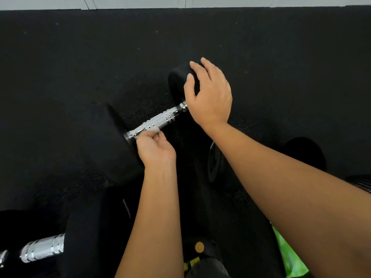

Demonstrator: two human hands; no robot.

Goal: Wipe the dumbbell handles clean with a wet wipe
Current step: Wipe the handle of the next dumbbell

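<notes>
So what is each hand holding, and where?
Left hand pinches the wet wipe against the handle; right hand grips the far head over its top.

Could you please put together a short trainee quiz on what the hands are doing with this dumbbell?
1. True or false: the right hand holds the chrome handle of the dumbbell.
2. Which hand holds the wet wipe? A) left B) right C) neither
3. Fill in: a second dumbbell handle shows at the lower ____ of the view.

Key:
1. False: it holds the far black head.
2. A: the left hand pinches it against the handle, near the closer head.
3. left
</notes>
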